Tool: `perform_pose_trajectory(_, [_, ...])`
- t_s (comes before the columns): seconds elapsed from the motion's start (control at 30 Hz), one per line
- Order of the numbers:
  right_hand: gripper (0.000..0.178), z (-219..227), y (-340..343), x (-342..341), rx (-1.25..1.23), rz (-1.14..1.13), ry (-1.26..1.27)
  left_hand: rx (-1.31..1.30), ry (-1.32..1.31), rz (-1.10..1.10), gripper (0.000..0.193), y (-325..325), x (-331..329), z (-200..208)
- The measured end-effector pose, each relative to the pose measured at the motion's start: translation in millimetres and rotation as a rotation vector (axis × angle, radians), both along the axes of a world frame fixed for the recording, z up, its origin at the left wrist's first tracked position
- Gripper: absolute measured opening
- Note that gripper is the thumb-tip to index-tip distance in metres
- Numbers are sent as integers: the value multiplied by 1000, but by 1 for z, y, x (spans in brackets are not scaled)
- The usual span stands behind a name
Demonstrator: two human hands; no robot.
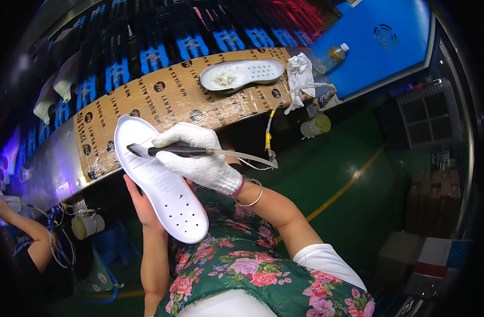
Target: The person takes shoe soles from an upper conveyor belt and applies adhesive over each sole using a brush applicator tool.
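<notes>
"What's in hand?"

"White shoe sole (160, 177), over cardboard's (170, 103) nr edge. L hand (145, 206) cupped round it from below; gloved R hand (197, 153) pinching black-handled tool (181, 151). I'd say: tip low, light strokes, sole braced."

"Containers?"

"Clear plastic bottle (330, 59), rear R, contents unclear; pale yellowish canister (316, 127) nr it, contents hidden."

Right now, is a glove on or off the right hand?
On: a white glove covers the right hand gripping a black-handled tool; the glove's cuff circles the wrist.

Factory workshop with yellow-lined green floor (326, 164)
</notes>
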State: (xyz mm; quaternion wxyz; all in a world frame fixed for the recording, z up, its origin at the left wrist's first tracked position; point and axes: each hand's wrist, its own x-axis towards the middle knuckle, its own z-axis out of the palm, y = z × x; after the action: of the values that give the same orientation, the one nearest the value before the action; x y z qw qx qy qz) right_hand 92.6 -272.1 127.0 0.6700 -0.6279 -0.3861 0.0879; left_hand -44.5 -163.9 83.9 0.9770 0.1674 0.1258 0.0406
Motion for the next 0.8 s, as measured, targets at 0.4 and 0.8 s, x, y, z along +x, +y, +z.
perform_pose_trajectory(0.4, [22, 11, -16, 3, -79, -25, 134, -201, 25, -61, 108, -2, 10, -6])
perform_pose_trajectory(0.8, [24, 13, 0, -3, -137, 7, 308, -204, -116, -78, 112, 6, -2, -8])
